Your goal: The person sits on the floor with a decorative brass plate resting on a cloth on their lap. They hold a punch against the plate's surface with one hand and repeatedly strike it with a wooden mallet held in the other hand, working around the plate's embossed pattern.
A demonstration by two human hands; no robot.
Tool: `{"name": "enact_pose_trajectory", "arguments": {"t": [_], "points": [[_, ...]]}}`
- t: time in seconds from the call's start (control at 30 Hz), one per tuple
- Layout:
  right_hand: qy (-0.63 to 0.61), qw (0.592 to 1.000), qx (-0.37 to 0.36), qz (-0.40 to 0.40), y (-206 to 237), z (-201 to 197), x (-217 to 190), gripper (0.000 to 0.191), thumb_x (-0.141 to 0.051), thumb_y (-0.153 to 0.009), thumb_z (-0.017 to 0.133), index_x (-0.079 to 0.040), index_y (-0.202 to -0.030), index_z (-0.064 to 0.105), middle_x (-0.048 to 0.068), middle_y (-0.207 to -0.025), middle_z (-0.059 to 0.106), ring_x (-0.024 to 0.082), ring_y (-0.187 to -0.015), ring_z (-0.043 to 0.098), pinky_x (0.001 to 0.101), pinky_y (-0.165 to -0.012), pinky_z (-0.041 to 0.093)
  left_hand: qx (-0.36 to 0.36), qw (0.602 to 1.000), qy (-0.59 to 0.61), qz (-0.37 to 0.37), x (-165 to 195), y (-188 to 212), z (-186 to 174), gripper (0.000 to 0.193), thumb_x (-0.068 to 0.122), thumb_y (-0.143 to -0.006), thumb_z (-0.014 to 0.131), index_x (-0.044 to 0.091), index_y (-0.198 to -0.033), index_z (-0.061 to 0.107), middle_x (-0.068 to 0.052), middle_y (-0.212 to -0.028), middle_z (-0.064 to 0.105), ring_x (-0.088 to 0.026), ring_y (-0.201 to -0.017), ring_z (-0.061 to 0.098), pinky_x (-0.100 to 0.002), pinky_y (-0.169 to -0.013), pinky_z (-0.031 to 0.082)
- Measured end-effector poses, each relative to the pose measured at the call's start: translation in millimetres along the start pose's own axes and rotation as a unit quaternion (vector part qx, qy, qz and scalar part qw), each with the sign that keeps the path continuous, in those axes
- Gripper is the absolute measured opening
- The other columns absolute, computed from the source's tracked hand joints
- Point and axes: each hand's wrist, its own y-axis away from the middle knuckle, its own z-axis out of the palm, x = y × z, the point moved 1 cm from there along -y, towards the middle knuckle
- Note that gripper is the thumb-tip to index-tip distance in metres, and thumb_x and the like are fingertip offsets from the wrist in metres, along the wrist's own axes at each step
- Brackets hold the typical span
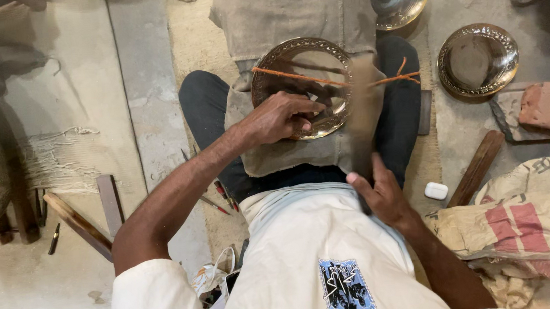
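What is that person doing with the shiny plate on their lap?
A person sits on the floor with a round brass plate on cloth across their lap. The left hand presses a small tool against the plate's face. The right hand grips a hammer, blurred in mid-swing over the plate. An orange cord stretches across the plate. Two more brass plates lie on the floor nearby.

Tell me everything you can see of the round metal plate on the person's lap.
The round, shiny brass-coloured metal plate has a patterned raised rim and a smooth, reflective centre. It lies face up on grey cloth over the person's knees. An orange cord stretches across it. The left hand rests on its lower edge, fingers pinched over it. The right hand holds a blurred hammer-like tool beside its right rim.
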Motion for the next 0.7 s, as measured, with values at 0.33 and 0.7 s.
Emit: {"name": "enact_pose_trajectory", "arguments": {"t": [0.33,0.7], "points": [[0.063,0.991,-0.023,0.116,2.7,-4.6,-1.7,0.050,-0.041,-0.093,0.066,0.004,-0.114,0.058,0.008,-0.061,0.059,0.014,-0.053,0.052,0.0356,-0.048,0.042,-0.013,1.000,-0.019,0.019,3.5,0.0,-5.9,0.041,0.004,-0.082,0.075,0.000,-0.123,0.069,-0.016,-0.099,0.075,-0.032,-0.087,0.073,-0.046,-0.076,0.055],[-0.032,0.999,0.015,-0.036,-9.5,-7.3,1.2,0.051,-0.040,-0.106,0.059,0.006,-0.128,0.053,0.007,-0.098,0.068,0.012,-0.087,0.060,0.0279,-0.077,0.050,0.043,0.998,0.000,-0.038,5.5,7.1,-0.7,0.045,0.003,-0.085,0.076,0.002,-0.129,0.067,-0.018,-0.107,0.077,-0.027,-0.089,0.077,-0.041,-0.076,0.060]]}}
